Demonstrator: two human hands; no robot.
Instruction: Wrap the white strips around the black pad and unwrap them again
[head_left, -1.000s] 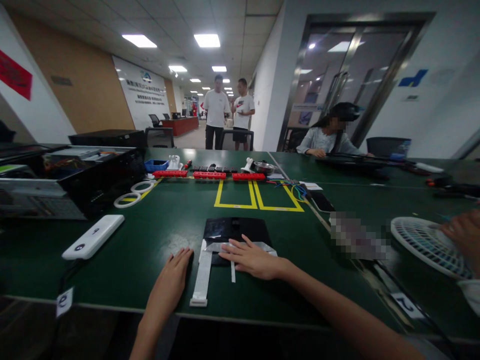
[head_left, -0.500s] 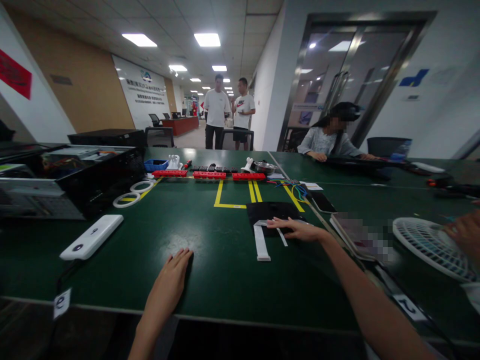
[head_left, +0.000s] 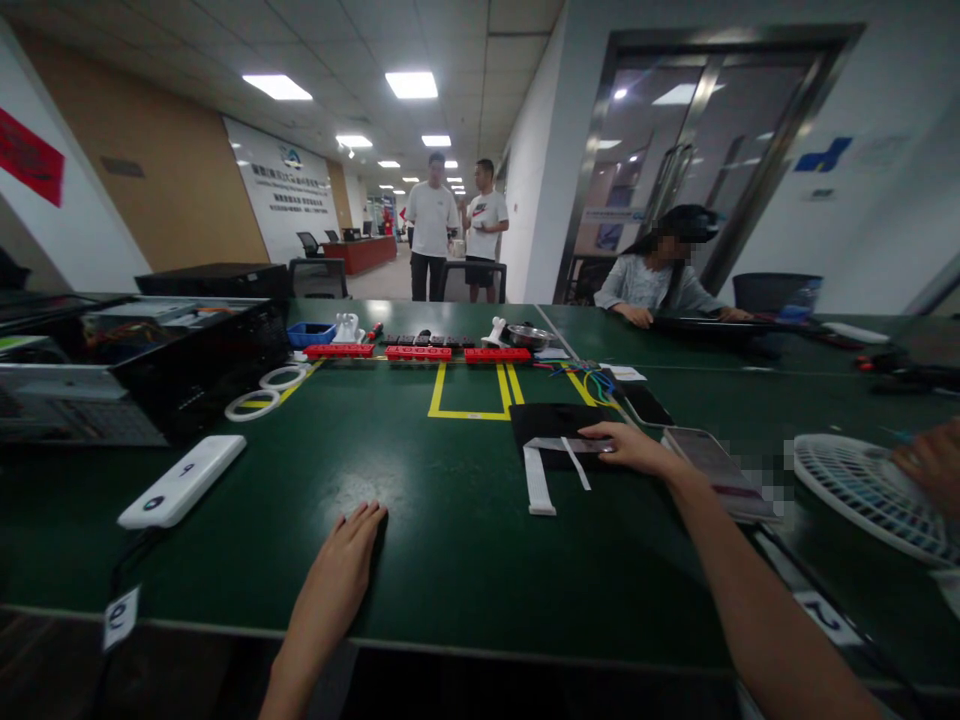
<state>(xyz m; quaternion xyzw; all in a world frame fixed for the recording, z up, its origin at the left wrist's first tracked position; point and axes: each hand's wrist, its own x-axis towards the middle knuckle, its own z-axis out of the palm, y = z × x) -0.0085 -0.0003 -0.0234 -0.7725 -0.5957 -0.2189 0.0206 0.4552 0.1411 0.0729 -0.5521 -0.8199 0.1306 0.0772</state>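
Observation:
My left hand [head_left: 341, 560] lies flat on the green tabletop near the front edge, fingers stretched out and holding nothing. Over the right end of a pale, flat ribbon cable [head_left: 538, 485], the fingers of my right hand [head_left: 628, 447] are bent and closed. The cable runs across a thin black flat piece [head_left: 551, 422], folds, and hangs toward me with a white connector at its tip. A narrow white strip [head_left: 576, 465] crosses the cable. My fingers hide part of the black piece's right side.
An open computer case [head_left: 202, 370] and a white numbered power bank-like box [head_left: 184, 482] stand left. White rings [head_left: 253, 405], red strips [head_left: 420, 353] and a blue tray [head_left: 311, 333] lie farther back. Phones [head_left: 720, 470], a white fan [head_left: 862, 490] and a co-worker's hand [head_left: 930, 470] are right.
My right hand has moved right, its fingers going from spread to bent, and the black piece and ribbon cable have slid right with it. My left hand has stayed put.

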